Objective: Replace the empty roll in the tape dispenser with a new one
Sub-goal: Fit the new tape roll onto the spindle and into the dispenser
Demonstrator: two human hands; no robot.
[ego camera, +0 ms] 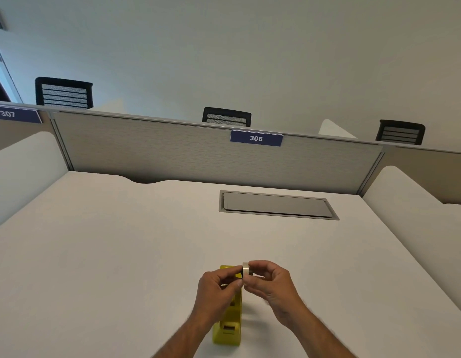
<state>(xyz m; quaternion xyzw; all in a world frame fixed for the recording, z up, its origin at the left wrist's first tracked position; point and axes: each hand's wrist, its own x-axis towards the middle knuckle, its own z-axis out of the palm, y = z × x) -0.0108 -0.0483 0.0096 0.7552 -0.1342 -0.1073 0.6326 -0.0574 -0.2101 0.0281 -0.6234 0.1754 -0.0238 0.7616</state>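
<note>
**Tape roll held over the dispenser**

My right hand [269,281] pinches the tape roll [246,272] on edge, its grip closed around the roll's rim. My left hand [217,288] meets it from the other side, fingertips pressed against the roll's lower edge. Both hands hover just above the yellow tape dispenser [229,324], which stands on the white tabletop [120,254] and runs lengthwise toward me. Behind it, a grey cable hatch [277,204] sits flush in the tabletop.
</note>
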